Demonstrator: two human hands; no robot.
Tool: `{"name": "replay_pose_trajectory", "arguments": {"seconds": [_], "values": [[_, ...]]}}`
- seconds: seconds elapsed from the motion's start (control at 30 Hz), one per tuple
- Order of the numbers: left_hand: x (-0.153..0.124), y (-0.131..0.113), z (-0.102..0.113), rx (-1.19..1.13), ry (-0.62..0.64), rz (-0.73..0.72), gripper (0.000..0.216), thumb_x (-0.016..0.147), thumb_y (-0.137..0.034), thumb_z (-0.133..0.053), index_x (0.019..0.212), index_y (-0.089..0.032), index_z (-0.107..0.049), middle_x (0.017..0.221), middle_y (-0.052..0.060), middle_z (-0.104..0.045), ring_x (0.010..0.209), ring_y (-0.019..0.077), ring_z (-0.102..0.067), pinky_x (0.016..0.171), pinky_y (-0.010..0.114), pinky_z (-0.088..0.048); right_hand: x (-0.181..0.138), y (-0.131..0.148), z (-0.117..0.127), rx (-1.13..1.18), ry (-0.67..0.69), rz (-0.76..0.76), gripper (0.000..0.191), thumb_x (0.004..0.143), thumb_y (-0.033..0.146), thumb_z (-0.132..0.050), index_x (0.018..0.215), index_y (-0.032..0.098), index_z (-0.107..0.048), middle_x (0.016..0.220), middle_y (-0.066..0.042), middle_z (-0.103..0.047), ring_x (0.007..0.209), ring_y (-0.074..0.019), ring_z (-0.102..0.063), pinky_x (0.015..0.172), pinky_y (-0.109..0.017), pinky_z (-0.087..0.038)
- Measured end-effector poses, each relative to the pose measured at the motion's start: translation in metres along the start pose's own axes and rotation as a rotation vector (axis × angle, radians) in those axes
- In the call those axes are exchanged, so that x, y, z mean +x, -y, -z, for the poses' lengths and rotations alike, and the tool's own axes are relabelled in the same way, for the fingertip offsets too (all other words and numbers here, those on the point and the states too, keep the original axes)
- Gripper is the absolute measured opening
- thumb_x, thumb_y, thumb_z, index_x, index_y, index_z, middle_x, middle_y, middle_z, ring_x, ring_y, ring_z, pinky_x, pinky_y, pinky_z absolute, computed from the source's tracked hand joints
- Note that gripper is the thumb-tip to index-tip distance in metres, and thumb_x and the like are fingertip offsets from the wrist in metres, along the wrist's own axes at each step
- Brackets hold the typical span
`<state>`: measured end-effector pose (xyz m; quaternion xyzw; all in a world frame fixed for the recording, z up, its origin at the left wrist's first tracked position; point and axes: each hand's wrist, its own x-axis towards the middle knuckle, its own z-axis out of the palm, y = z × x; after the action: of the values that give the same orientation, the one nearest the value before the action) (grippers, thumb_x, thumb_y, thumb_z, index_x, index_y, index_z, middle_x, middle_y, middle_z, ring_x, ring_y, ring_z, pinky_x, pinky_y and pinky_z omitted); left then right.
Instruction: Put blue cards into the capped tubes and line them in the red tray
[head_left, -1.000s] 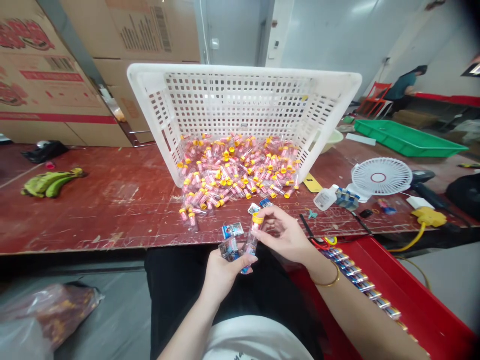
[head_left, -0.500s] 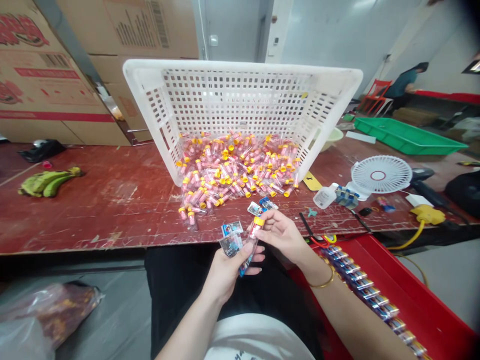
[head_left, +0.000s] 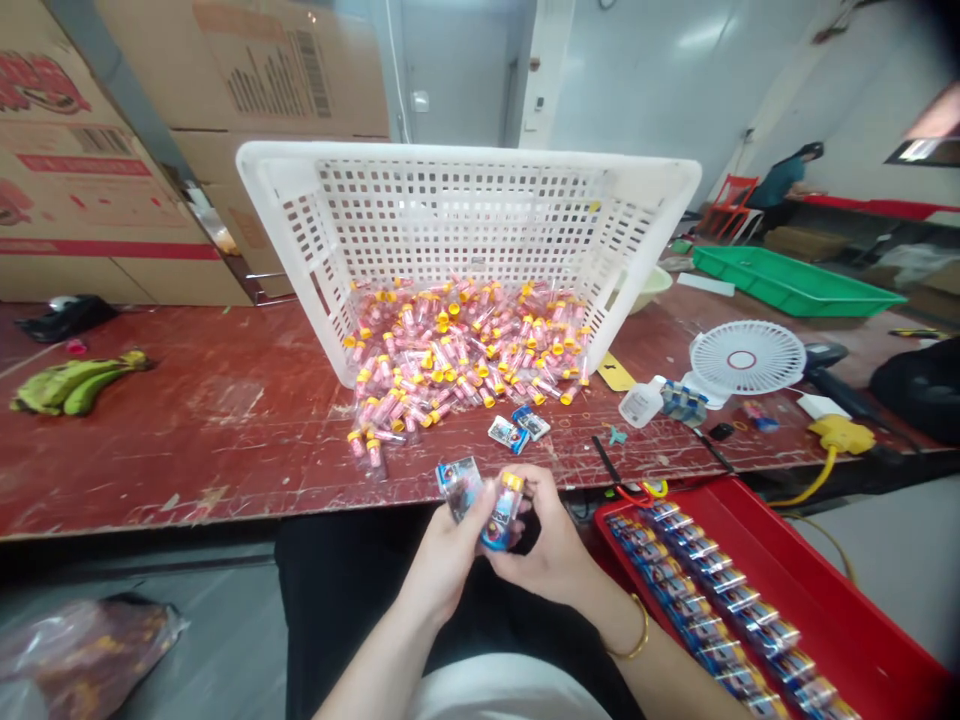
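My left hand [head_left: 444, 562] is closed, pinching some flat, clear-and-blue printed wrappers [head_left: 459, 484] that stick up past the thumb. A clear tube with a yellow cap [head_left: 511, 484] stands between both hands, its lower part inside a blue printed wrapper. My right hand [head_left: 553, 550] curls round the tube from the right, fingers behind it and thumb low near its bottom end. Just beyond the hands, two more blue-and-white printed wrappers [head_left: 517, 430] lie on the red table [head_left: 247, 440].
A white basket [head_left: 465, 155] lies tipped towards me, yellow-capped tubes [head_left: 457, 350] spilling out. At right, a red tray [head_left: 795, 560] holds rows of wrapped tubes [head_left: 697, 600]. Around stand a white fan [head_left: 746, 358], bottle [head_left: 642, 402], green tray [head_left: 795, 282] and bananas [head_left: 75, 384].
The yellow-capped tube now sits lower in the blue wrapper. My right hand has shifted from its cap down round its side. The view has moved slightly, showing more of the red tray.
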<state>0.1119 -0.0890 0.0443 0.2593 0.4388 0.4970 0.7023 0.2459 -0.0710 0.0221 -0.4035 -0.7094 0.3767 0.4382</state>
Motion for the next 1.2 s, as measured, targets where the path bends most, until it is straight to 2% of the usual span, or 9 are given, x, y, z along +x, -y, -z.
{"name": "replay_pose_trajectory", "arguments": {"seconds": [0.2,0.37,0.6,0.7,0.8,0.9,1.0,1.1,1.2], "values": [[-0.008,0.008,-0.005,0.086,-0.064,-0.025,0.039,0.063,-0.041,-0.080,0.088,-0.011,-0.075,0.079,0.011,-0.073,0.067,0.0196,-0.065,0.064,0.028,-0.052,-0.003,0.005,0.004,0.139,0.061,-0.003,0.066,0.056,0.001,-0.061,0.109,0.029,-0.033,0.097,-0.002,-0.052,0.078,-0.0157,-0.055,0.066,-0.029,-0.049],[-0.004,0.012,-0.012,0.047,-0.098,-0.032,0.043,0.059,-0.041,-0.083,0.089,-0.012,-0.076,0.077,0.011,-0.072,0.065,0.0196,-0.064,0.065,0.029,-0.052,-0.006,0.000,-0.004,0.216,0.027,0.016,0.063,0.056,0.000,-0.060,0.104,0.030,-0.032,0.095,-0.001,-0.050,0.068,-0.0131,-0.050,0.047,-0.021,-0.039],[-0.007,0.011,-0.021,0.103,-0.085,-0.085,0.039,0.061,-0.039,-0.082,0.087,-0.011,-0.074,0.076,0.009,-0.072,0.066,0.0197,-0.064,0.064,0.031,-0.055,-0.008,0.000,0.016,0.287,0.013,0.016,0.064,0.058,0.006,-0.071,0.108,0.028,-0.038,0.103,-0.003,-0.052,0.084,-0.0167,-0.056,0.064,-0.026,-0.049],[-0.006,0.015,-0.026,0.176,-0.103,-0.102,0.043,0.061,-0.041,-0.081,0.092,-0.012,-0.072,0.075,0.008,-0.071,0.067,0.0205,-0.064,0.060,0.031,-0.057,-0.010,0.000,0.027,0.389,0.000,-0.013,0.036,0.072,0.023,-0.071,0.101,0.023,-0.050,0.099,-0.005,-0.058,0.092,-0.0191,-0.058,0.081,-0.033,-0.049],[-0.001,0.025,-0.032,0.257,-0.039,-0.016,0.045,0.068,-0.049,-0.074,0.093,-0.012,-0.071,0.080,0.010,-0.071,0.073,0.0240,-0.066,0.060,0.036,-0.059,-0.016,-0.012,0.043,0.430,-0.130,-0.083,0.015,0.080,0.033,-0.065,0.084,0.020,-0.058,0.088,-0.004,-0.063,0.081,-0.0170,-0.061,0.077,-0.033,-0.050],[0.010,0.037,-0.037,0.243,0.024,0.098,0.046,0.071,-0.051,-0.071,0.096,-0.013,-0.070,0.090,0.010,-0.070,0.084,0.0252,-0.066,0.066,0.037,-0.059,-0.041,-0.051,0.091,0.301,-0.418,-0.293,0.022,0.076,0.040,-0.068,0.083,0.021,-0.060,0.090,-0.004,-0.067,0.079,-0.0169,-0.063,0.073,-0.031,-0.052],[0.022,0.048,-0.039,0.238,0.034,0.095,0.045,0.069,-0.048,-0.073,0.096,-0.012,-0.067,0.060,-0.002,-0.056,0.056,0.0137,-0.056,0.054,0.028,-0.055,-0.099,-0.104,0.173,-0.009,-0.817,-0.642,0.022,0.079,0.037,-0.064,0.090,0.018,-0.061,0.092,-0.003,-0.069,0.081,-0.0161,-0.065,0.072,-0.028,-0.053],[0.028,0.056,-0.037,0.301,0.053,0.114,0.047,0.070,-0.047,-0.072,0.103,-0.014,-0.061,0.050,-0.011,-0.031,0.039,0.0048,-0.025,0.034,0.015,-0.027,-0.171,-0.152,0.247,-0.159,-0.955,-0.873,0.019,0.083,0.031,-0.063,0.082,0.012,-0.061,0.081,-0.005,-0.067,0.072,-0.0155,-0.063,0.065,-0.028,-0.052],[0.031,0.060,-0.035,0.323,0.064,0.153,0.040,0.076,-0.046,-0.063,0.103,-0.018,-0.057,0.051,-0.011,-0.029,0.040,0.0047,-0.017,0.037,0.015,-0.014,-0.217,-0.190,0.278,-0.261,-0.963,-1.065,0.021,0.089,0.031,-0.058,0.092,0.011,-0.062,0.086,-0.003,-0.065,0.071,-0.0125,-0.062,0.064,-0.028,-0.052]]}}
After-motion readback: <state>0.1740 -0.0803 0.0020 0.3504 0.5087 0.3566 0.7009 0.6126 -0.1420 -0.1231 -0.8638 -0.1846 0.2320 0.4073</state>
